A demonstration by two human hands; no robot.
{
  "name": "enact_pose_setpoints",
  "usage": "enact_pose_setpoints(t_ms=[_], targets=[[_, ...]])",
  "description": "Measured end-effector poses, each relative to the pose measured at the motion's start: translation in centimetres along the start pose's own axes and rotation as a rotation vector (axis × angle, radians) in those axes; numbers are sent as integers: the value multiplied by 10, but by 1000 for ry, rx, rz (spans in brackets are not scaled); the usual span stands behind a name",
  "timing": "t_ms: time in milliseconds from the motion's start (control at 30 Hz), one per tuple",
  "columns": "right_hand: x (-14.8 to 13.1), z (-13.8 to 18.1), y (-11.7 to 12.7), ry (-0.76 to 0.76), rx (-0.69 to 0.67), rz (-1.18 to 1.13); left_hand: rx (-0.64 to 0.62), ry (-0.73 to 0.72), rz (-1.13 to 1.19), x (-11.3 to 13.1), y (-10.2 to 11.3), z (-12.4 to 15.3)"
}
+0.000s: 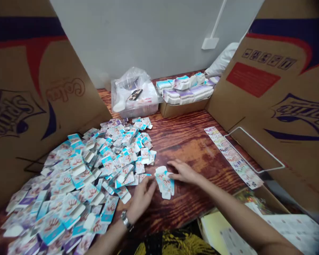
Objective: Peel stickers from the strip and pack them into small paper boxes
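A few flat, unfolded small cartons [165, 184], white and light blue with a red hand print, lie overlapping on the wooden table between my hands. My right hand [184, 172] is at their right side, fingers stretched out and apart, the thumb touching or just over the cartons' edge. On the left, my left hand [141, 197] has its fingers apart close to the cartons, with nothing visibly held; a metal watch [127, 221] is on that wrist. A large heap of similar small cartons [95, 173], some with purple bands, spreads to the left of my left hand.
Cardboard walls [26, 78] with printed logos stand at left and right. Behind are a clear plastic tub [139, 110] and a cardboard tray [184, 109] of bundled cartons. A sticker strip [232, 156] and a white wire frame [266, 147] are at right. Papers [215, 230] lie front right.
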State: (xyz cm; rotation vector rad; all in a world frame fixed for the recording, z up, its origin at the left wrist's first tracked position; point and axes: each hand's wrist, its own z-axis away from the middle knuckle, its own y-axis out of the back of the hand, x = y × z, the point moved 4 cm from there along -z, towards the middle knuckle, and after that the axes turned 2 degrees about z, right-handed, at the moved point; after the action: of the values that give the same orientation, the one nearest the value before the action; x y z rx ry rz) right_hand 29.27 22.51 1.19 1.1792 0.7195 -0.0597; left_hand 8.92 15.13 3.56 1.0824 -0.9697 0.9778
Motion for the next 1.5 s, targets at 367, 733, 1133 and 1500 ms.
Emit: enact_pose_setpoints(t_ms=[367, 733, 1133, 1500], targets=[[-35, 35, -45, -110, 116, -174, -5, -41, -78, -34, -27, 38], [-98, 36, -42, -19, 123, -940, 41, -45, 21, -10, 19, 60], [-50, -27, -28, -47, -141, 177, -72, 108, 205, -56, -4, 61], [-45, -21, -39, -93, -244, 354, -140, 196, 329, -68, -19, 66]])
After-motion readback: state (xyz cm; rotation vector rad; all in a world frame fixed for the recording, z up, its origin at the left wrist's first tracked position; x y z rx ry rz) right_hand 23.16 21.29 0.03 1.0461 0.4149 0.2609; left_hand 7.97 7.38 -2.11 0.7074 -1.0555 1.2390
